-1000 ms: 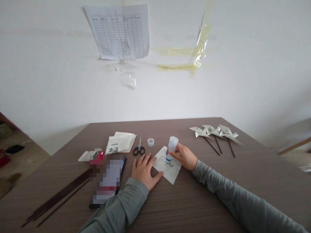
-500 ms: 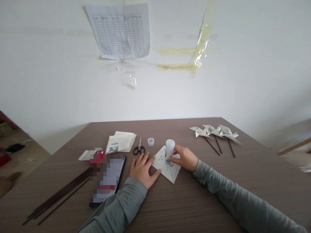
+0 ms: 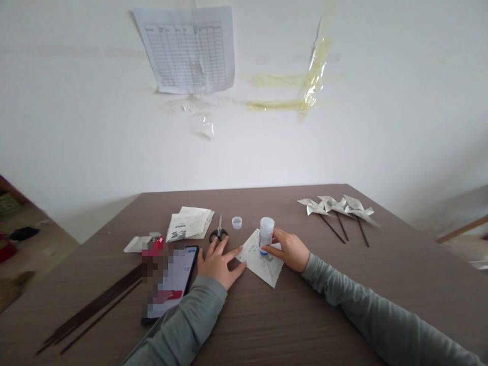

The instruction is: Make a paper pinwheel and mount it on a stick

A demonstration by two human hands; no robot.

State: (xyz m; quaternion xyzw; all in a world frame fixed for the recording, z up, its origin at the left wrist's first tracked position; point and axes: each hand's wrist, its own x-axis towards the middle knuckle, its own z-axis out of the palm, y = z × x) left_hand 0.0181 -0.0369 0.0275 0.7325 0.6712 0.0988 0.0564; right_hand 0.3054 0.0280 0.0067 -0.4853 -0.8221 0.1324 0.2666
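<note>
My right hand [image 3: 290, 250] grips a glue stick [image 3: 266, 235], a clear-and-white tube held upright with its lower end against a square of printed paper [image 3: 256, 263]. The paper lies flat on the table with a corner toward me, and faint crease lines show on it. My left hand [image 3: 218, 265] rests with fingers spread at the paper's left corner, its fingertips close to the black-handled scissors [image 3: 218, 233]. Beyond the paper stands the loose white cap [image 3: 237, 222] of the glue stick.
Several cut paper pieces [image 3: 186, 224] lie left of the scissors. Nearer are a small red box [image 3: 152, 246], a phone [image 3: 173, 284] and a bundle of dark sticks [image 3: 95, 305]. Three paper pinwheels [image 3: 335, 205] on sticks lie at the back right of the brown table [image 3: 274, 330].
My left hand has shifted slightly left, drawing back from the paper toward the phone. The glue stick stays in my right hand, almost in the same spot on the paper.
</note>
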